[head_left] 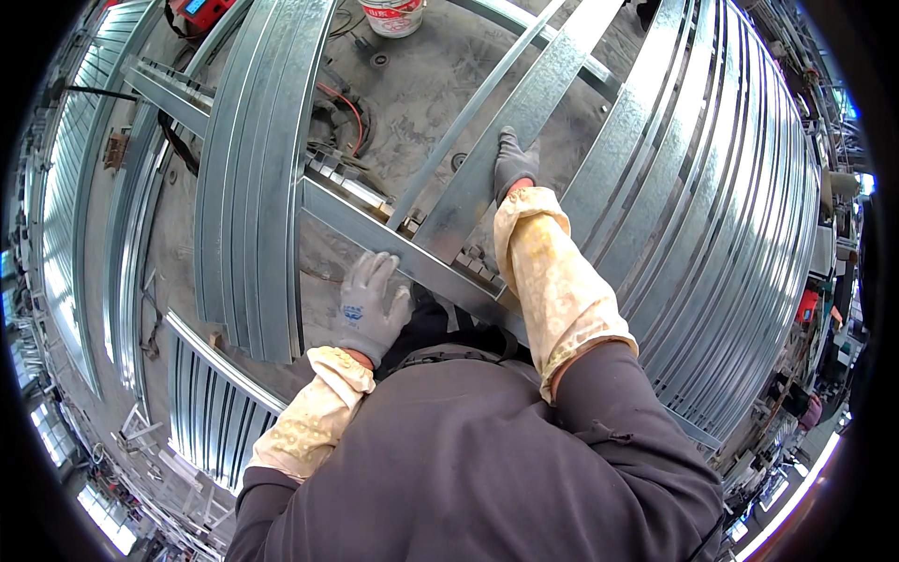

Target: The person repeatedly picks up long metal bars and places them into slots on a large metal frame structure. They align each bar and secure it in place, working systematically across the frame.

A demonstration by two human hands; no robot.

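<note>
Landmark is the galvanized cross rail [403, 248], a steel channel running diagonally from upper left toward lower right just ahead of the person's torso. Left hand [368, 309], in a pale grey work glove, lies flat with fingers spread on the near edge of that rail, pressing, not wrapped around anything. Right hand [513, 164], in a dark grey glove, reaches past the rail and rests palm-down on a flat galvanized strip [524, 122] that crosses over the rail and runs away to the upper right; fingers look laid along the strip, cannot tell whether the thumb hooks its edge. A narrower steel strip [468, 117] lies just left of the wide one, also crossing the rail. Both forearms wear yellowish sleeve covers [552, 272]. Left of the rail stands a stack of ribbed steel profiles [248, 178]; right of it a larger bundle of corrugated steel sheets [721, 215]. Beyond the rail, on the dusty concrete floor [421, 84], a white bucket [393, 17] and a red hose [348, 108]. Risks, as judged: the wide strip is only pressed, so it could slide off the rail or tip if weight shifts; thin sheet edges could cut through gloves; leaning far over the rail could unbalance the person.
</note>
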